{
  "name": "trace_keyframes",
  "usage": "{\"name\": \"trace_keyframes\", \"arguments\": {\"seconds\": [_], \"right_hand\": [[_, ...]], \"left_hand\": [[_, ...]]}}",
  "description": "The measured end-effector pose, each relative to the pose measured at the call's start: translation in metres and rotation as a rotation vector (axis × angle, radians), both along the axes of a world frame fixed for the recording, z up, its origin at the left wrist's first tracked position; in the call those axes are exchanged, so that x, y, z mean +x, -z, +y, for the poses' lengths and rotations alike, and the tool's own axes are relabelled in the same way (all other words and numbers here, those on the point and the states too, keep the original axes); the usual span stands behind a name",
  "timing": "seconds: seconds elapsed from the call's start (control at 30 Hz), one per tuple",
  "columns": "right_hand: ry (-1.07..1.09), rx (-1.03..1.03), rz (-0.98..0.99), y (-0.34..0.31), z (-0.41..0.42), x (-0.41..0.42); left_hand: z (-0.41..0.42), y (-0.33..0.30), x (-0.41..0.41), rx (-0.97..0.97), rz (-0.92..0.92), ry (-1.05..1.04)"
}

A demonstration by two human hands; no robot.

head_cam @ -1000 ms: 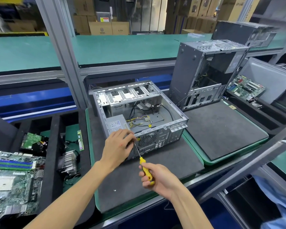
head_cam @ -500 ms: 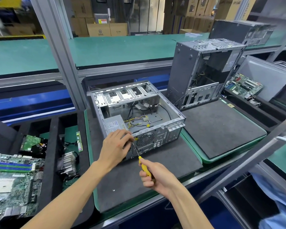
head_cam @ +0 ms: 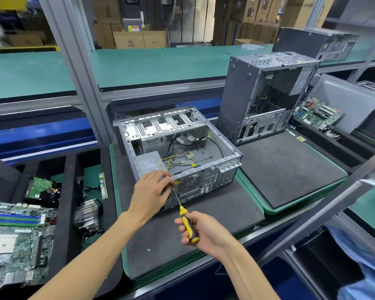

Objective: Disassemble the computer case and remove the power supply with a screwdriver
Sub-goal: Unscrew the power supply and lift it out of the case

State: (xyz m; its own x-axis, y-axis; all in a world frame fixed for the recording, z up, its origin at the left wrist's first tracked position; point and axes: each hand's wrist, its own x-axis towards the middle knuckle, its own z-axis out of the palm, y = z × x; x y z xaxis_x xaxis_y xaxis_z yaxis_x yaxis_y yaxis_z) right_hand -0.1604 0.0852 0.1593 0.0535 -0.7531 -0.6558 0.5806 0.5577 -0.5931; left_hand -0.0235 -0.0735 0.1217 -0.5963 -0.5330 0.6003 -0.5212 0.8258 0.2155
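An open grey computer case lies on its side on a dark mat. The silver power supply sits in its near left corner, with yellow and black cables beside it. My right hand grips the yellow and black handle of a screwdriver. Its shaft slants up to the case's rear panel, just left of the fan grille. My left hand rests against that rear corner, its fingertips pinched around the shaft near the tip. The tip itself and any screw are hidden by those fingers.
A second stripped case stands upright behind a bare dark mat. Foam trays at left hold a motherboard, a heatsink and a hard drive. Another motherboard lies at right. A metal post rises behind the case.
Both hands keep their hold and place at the case's rear corner. Only the camera view has shifted slightly.
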Motion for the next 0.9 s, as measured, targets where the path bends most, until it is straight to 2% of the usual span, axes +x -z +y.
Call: {"name": "trace_keyframes", "arguments": {"seconds": [0.17,0.37,0.5,0.77,0.9], "right_hand": [[-0.022,-0.031,0.065,-0.008,-0.002,-0.002],[0.013,-0.005,-0.03,-0.006,0.0,0.0],[0.008,-0.051,0.022,-0.01,0.001,0.002],[0.005,0.003,-0.052,-0.006,0.0,-0.003],[-0.024,-0.024,-0.008,-0.008,-0.001,0.002]], "left_hand": [[0.0,0.0,-0.002,0.009,-0.012,-0.028],[-0.001,-0.001,0.002,-0.01,-0.019,0.007],[0.0,-0.001,0.0,0.0,-0.01,-0.002],[0.0,-0.002,0.001,-0.003,-0.041,0.005],[0.002,-0.003,0.0,-0.006,-0.036,-0.005]]}}
